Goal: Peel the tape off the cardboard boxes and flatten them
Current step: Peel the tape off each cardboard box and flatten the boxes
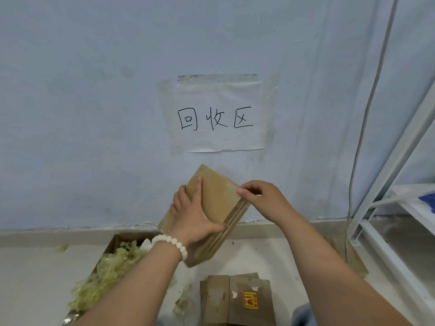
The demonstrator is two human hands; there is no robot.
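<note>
Head view. You hold 1 cardboard box (219, 198) in mid-air before the wall, above the floor and well clear of it. The box is tilted: its long axis runs from the upper right corner down to the lower left, toward your body, with 1 broad face up and a narrow seamed side turned to the right.

Your left hand (195, 217) wraps across the middle of the box, fingers curled over the far edge and thumb on the near one. Your right hand (263, 198) pinches narrowly at the upper right corner, where glossy tape (229, 188) meets the edge; whether a tape end is already lifted cannot be told.

The right hand is the nearer to that corner, so the peel probably falls to it, drawn down the long edge toward the left thumb.

Below lie flattened boxes (235, 300) and, to the left, an open carton (113, 243) of tape scraps (113, 271).
</note>
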